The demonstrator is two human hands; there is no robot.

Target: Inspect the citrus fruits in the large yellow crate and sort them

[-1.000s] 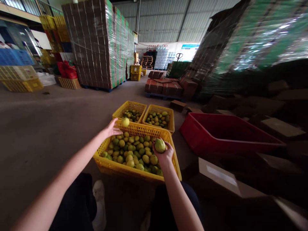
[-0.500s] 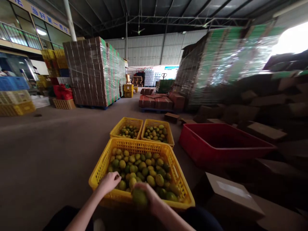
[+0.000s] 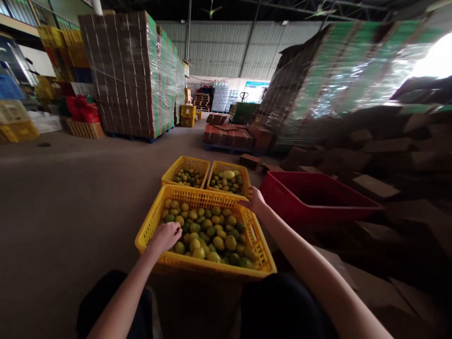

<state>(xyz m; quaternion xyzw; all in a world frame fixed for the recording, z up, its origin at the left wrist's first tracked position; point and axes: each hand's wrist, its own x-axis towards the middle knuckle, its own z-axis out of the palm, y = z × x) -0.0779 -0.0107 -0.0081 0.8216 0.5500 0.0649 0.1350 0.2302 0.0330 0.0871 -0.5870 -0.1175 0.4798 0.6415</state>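
A yellow plastic crate (image 3: 212, 269) full of green and yellow lemons (image 3: 219, 243) stands before my knees. Over its left part is my left hand (image 3: 168, 235), fingers curled in; whatever they may hold is hidden. My right hand (image 3: 254, 201) reaches to the far right corner of this crate, fingers apart and holding nothing. Just beyond that hand is a smaller yellow crate (image 3: 230, 192) of lemons, where one pale yellow, motion-smeared lemon (image 3: 228, 174) shows on top. Beside it, to the left, another small yellow crate (image 3: 169, 178) also contains lemons.
A red tub (image 3: 282, 200) stands to the right, with cardboard boxes (image 3: 376, 185) heaped around and beyond it. Farther off are wrapped pallet stacks (image 3: 122, 77) and flat reddish-brown cartons (image 3: 229, 137) on a low pallet. Stacked crates (image 3: 76, 49) stand far left.
My right hand has gone from the near edge, where it held a green lemon, to the far right corner and has let go. My left hand stays curled. The view has tilted down.
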